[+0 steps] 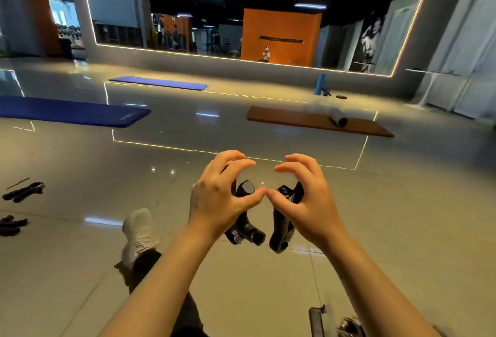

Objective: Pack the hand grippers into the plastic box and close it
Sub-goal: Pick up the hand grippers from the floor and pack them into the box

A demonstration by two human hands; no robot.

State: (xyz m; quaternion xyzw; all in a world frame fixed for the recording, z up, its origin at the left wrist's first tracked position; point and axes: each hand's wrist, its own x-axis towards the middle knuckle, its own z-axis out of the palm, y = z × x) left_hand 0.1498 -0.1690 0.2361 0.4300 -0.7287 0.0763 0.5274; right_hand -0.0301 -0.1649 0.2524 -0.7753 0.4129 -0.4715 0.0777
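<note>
Two hands (220,197) (308,202), two black hand grippers (243,229) (280,232) held

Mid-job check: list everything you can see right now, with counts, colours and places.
Hand grippers: two, black, one held in each hand; two more black, floor far left.
Mats: two blue, left; one brown, right.
Foam roller: one, grey, on brown mat.
Upright roller: one, blue, by mirror wall.
Box: partly visible, bottom edge.
Shoe: one, white.
Left hand, right hand: thumbs touching.
</note>
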